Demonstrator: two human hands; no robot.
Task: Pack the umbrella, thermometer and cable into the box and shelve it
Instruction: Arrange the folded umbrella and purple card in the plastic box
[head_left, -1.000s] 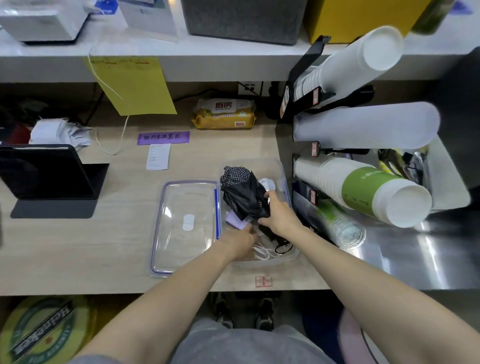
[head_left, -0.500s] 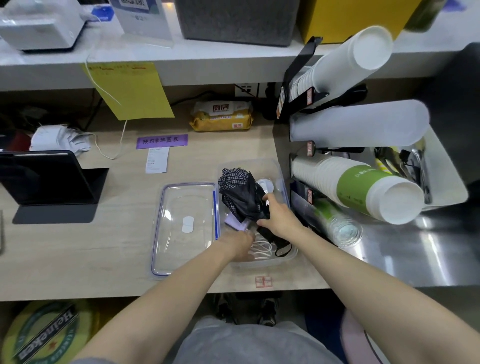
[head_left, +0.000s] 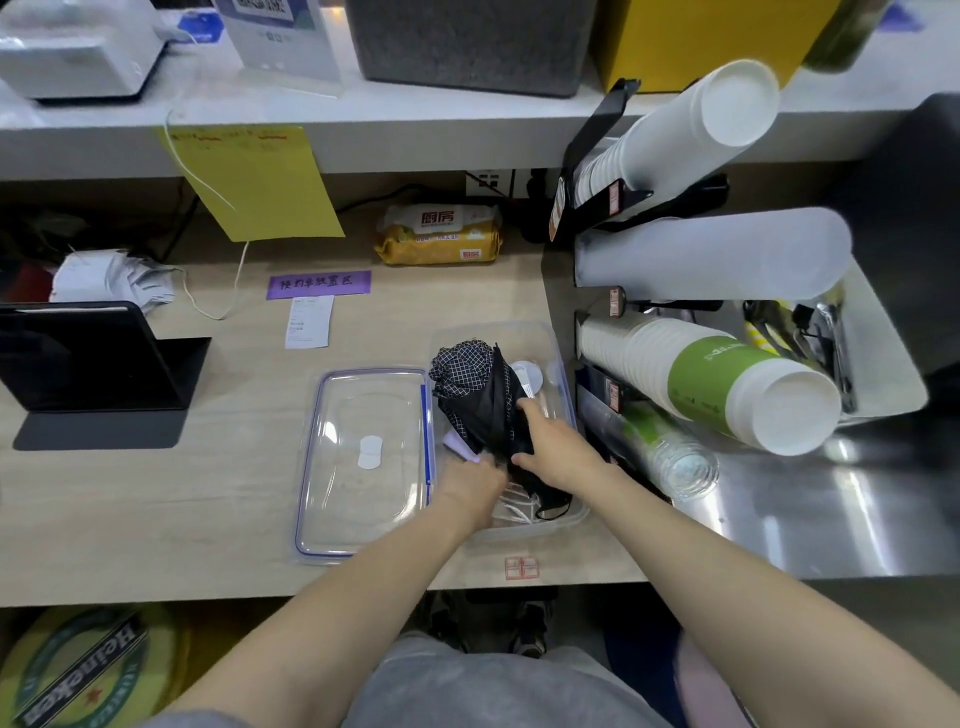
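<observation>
A clear plastic box (head_left: 563, 374) stands on the wooden counter. A folded black umbrella (head_left: 478, 395) with a checked lining lies lengthwise in it. My right hand (head_left: 558, 447) grips the umbrella's near half. My left hand (head_left: 475, 486) is inside the box at the umbrella's near end, by a lilac part (head_left: 460, 447); what it holds is hidden. A white cable (head_left: 514, 506) is coiled on the box floor under the hands. A white round thermometer (head_left: 530, 379) lies at the far right of the box, partly covered by the umbrella. The box's blue-edged clear lid (head_left: 363, 457) rests to the left.
Cup dispensers (head_left: 727, 374) with stacked paper cups jut out right of the box. A black tablet on a stand (head_left: 88, 358) sits far left. A wipes pack (head_left: 439, 234), a receipt (head_left: 310, 322) and a purple label (head_left: 318, 284) lie behind. A white shelf (head_left: 395, 130) runs above.
Both hands stay on the umbrella in the box; it has settled slightly lower and my left hand has shifted a little toward its near end.
</observation>
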